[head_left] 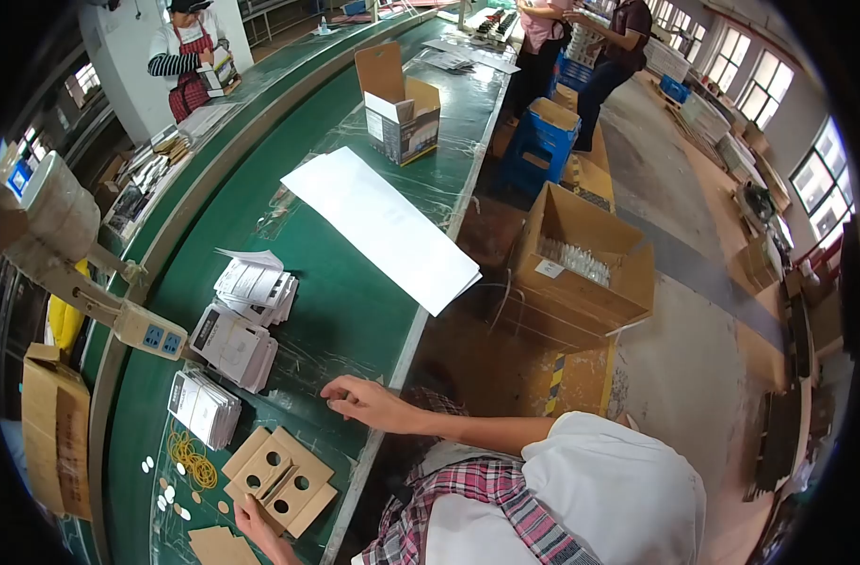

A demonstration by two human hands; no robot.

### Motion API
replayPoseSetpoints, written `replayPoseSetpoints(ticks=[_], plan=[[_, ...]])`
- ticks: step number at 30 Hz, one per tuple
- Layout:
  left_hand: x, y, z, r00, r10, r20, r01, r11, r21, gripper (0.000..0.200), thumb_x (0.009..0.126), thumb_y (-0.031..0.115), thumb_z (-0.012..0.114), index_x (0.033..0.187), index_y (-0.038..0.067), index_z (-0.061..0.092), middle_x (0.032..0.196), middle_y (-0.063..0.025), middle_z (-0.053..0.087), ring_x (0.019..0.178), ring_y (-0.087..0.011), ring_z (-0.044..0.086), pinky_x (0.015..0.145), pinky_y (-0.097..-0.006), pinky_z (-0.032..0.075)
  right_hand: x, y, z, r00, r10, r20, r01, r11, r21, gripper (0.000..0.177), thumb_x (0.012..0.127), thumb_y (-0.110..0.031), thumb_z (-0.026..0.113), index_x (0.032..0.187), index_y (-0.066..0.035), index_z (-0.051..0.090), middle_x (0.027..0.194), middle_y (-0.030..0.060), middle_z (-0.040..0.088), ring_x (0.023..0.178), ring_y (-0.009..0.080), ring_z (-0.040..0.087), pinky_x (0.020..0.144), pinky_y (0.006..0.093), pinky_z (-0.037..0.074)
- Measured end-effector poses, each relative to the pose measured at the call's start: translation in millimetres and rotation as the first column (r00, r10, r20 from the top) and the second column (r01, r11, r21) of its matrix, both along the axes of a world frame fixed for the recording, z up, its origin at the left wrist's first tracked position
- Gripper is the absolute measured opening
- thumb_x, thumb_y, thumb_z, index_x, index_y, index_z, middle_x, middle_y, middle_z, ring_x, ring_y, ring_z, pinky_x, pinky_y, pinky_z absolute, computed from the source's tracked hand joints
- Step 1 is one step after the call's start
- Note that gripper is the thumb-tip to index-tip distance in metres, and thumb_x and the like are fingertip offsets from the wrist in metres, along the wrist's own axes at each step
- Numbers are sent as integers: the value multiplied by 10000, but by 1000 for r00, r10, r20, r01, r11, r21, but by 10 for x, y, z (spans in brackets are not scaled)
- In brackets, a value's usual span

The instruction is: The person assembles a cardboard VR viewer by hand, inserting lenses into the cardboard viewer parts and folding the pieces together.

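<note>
My left hand [259, 530] grips the near edge of a folded cardboard insert [303, 461] with round holes, which rests on the green work surface [326, 348]. My right hand [364, 400] is over the surface near its edge, fingers loosely bent and apart, with nothing visible in them. Beyond the insert stand stacks of printed leaflets [232, 347], some banded. Yellow rubber bands [193, 461] lie in a tangle beside the insert, with several small white discs [170, 492] scattered nearby. A flat brown cardboard piece [221, 546] lies at the bottom, next to my left hand.
Large white sheets [383, 231] overhang the surface's right edge. Behind them stands an opened printed box [402, 118]. A carton of clear items [581, 254] and blue stools [538, 146] are on the right. A socket box [152, 330] juts in at left. Other people work farther off.
</note>
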State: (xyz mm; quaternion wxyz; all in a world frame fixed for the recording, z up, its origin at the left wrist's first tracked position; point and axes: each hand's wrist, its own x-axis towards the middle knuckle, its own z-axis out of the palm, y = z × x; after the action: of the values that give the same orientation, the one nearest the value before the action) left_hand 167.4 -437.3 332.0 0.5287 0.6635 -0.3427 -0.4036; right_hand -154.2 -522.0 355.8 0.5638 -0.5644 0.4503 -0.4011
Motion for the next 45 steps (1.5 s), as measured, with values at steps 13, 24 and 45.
replayPoseSetpoints(ticks=[13, 24, 45], plan=[[162, 72, 108, 968, 15, 251, -53, 988, 145, 339, 854, 97, 592, 1147, -61, 528, 1007, -116, 642, 866, -151, 603, 766, -284, 471, 12, 102, 919, 914, 304, 268, -348, 928, 135, 208, 936, -106, 504, 1091, 17, 570, 938, 47, 582, 856, 100, 547, 791, 233, 447], [224, 63, 6, 955, -9, 298, -38, 988, 150, 416, 857, 89, 564, 1232, -65, 472, 943, -122, 665, 835, -139, 614, 738, -246, 462, 732, 726, 2797, 150, 989, -7, -786, 115, -608, 188, 825, -86, 588, 990, 4, 600, 862, 82, 582, 757, 195, 575, 656, 284, 473], [191, 317, 319, 990, 93, -103, -97, 995, -34, 389, 900, 57, 495, 1275, -32, 442, 1032, -126, 632, 919, -147, 593, 796, -262, 461, 568, -85, 613, 920, 391, -25, -388, 918, 87, 318, 915, -202, 541, 1138, 23, 538, 957, 69, 619, 803, 109, 591, 696, 239, 458]])
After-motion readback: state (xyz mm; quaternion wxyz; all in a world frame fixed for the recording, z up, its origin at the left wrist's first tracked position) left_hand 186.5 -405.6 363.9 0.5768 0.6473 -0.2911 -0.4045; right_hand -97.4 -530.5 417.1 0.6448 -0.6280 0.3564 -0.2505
